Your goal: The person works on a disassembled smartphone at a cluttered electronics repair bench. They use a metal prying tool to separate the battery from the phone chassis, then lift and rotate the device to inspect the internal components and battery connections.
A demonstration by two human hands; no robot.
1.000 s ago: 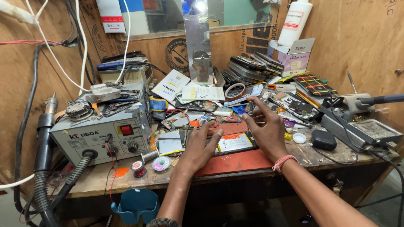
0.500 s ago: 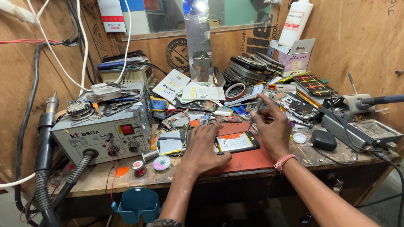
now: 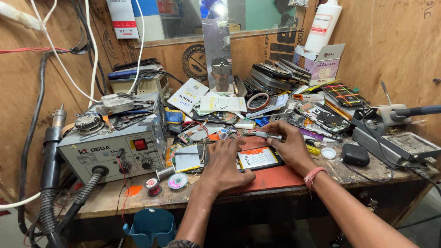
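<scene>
An opened phone (image 3: pixel 257 158) with its battery showing lies on a red mat (image 3: pixel 275 177) at the bench's front. My left hand (image 3: pixel 225 165) rests flat on the phone's left end, fingers spread, pressing it down. My right hand (image 3: pixel 288 146) sits at the phone's right end and grips a thin metal screwdriver (image 3: pixel 262 134) that points left over the phone's top edge.
A grey hot-air station (image 3: pixel 115 144) with a hose stands at left. Solder spools (image 3: pixel 177 181) lie near the front edge. Stacked phones (image 3: pixel 275 73), circuit boards (image 3: pixel 321 115), a tape roll (image 3: pixel 258 100), a black pouch (image 3: pixel 355 155) and a soldering stand (image 3: pixel 395 138) crowd the back and right.
My right hand picked up the screwdriver from the clutter and drew back toward the phone. My left hand shifted right onto the phone's left end.
</scene>
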